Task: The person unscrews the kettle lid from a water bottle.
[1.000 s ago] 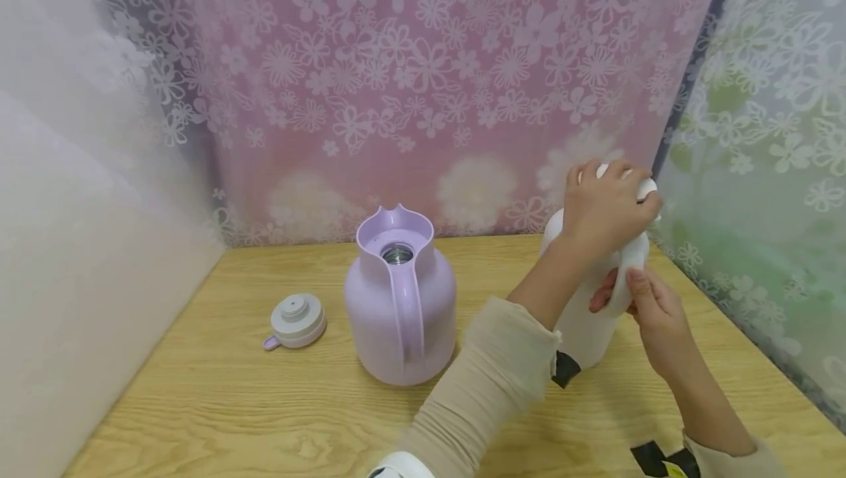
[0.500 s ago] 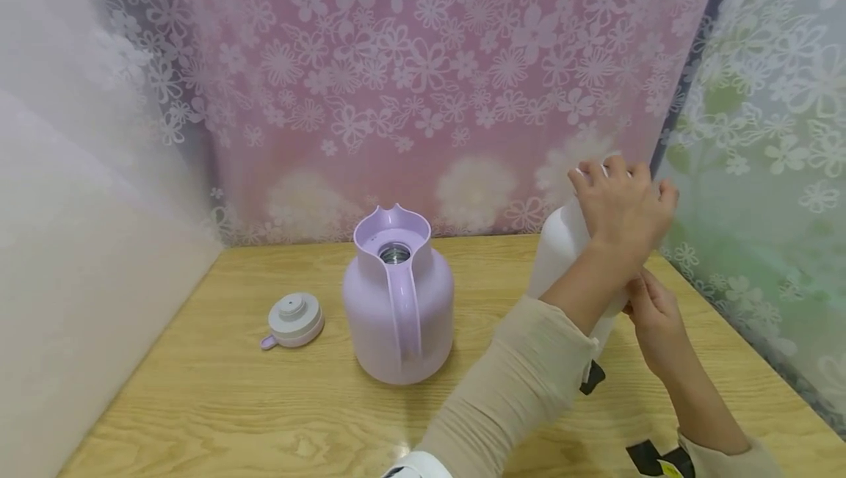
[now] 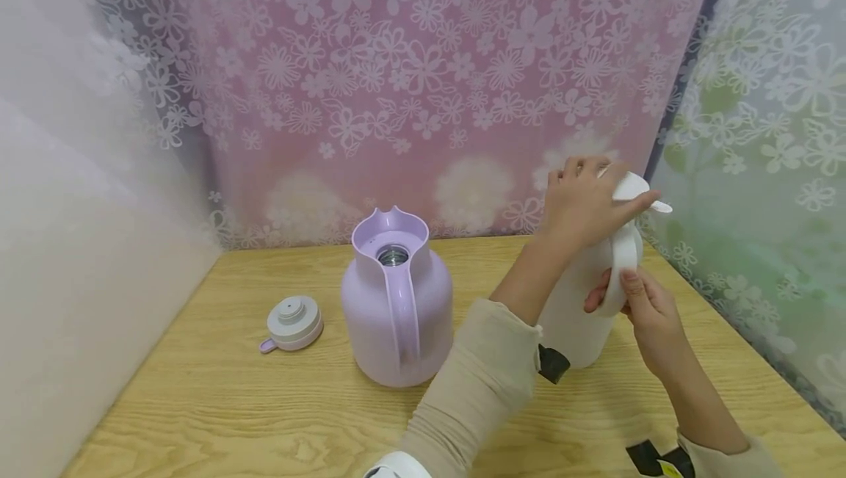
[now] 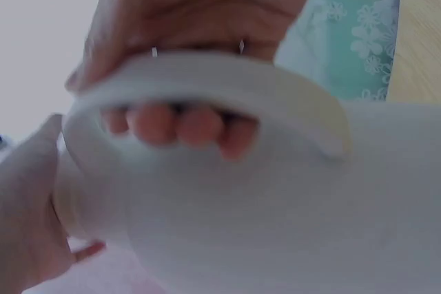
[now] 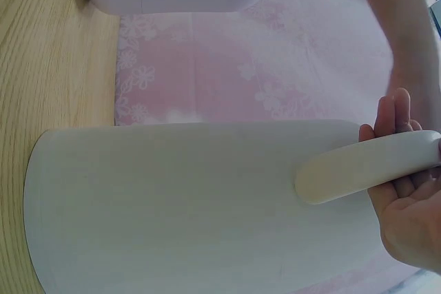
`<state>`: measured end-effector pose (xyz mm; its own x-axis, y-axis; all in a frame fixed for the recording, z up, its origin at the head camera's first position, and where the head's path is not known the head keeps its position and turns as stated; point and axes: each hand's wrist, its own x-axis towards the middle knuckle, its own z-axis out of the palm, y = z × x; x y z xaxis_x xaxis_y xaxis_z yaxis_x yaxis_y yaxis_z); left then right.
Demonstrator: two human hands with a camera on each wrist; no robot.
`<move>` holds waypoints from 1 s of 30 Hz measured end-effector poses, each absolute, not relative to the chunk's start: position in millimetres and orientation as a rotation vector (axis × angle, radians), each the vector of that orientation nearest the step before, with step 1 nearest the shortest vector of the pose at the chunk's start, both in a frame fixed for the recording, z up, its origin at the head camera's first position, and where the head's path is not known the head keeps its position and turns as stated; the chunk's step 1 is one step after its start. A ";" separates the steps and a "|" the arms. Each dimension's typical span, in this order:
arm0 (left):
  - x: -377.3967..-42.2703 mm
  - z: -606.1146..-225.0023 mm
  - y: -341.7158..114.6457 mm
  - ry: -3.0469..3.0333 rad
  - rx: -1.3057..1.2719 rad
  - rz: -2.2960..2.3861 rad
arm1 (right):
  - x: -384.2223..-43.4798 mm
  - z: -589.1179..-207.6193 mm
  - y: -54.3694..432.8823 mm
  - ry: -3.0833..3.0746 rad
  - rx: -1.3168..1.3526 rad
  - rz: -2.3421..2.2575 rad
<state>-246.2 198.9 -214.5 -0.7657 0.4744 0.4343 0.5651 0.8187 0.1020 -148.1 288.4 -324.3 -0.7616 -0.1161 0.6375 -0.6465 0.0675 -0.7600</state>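
Note:
A tall white thermos jug (image 3: 575,316) stands at the right of the table. My left hand (image 3: 583,195) grips its white lid (image 3: 631,187) from above, with the thumb along the near side. A small tab (image 3: 662,207) on the lid points to the right. My right hand (image 3: 656,320) holds the jug's looped handle (image 3: 624,265); in the left wrist view its fingertips (image 4: 200,126) come through the loop. The right wrist view shows the lower end of the handle (image 5: 344,170) and the jug's smooth side. The left fingers' far ends are partly hidden behind the lid.
A lilac thermos jug (image 3: 396,316) stands uncovered in the middle, its spout away from me and its handle towards me. To its left lies a grey stopper (image 3: 294,320) with a lilac tab. Flowered curtains (image 3: 423,96) hang close behind the wooden table (image 3: 231,404).
My left hand first turned to the right over the lid, then swung back left, baring more of the lid and its tab. The jug tilted slightly and came back; my right hand stayed on the handle.

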 end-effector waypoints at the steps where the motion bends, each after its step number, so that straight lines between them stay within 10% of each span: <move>1: -249.8 -217.2 193.5 -2.577 -0.832 -0.414 | -148.1 -324.4 288.3 -1.942 0.761 1.738; 12: -265.5 -245.1 177.4 -2.365 -0.930 -1.364 | -148.0 -324.4 288.4 -1.927 0.778 1.747; 30: -258.0 -247.4 185.6 -2.212 -0.739 -1.579 | -148.7 -325.0 288.5 -1.922 0.780 1.746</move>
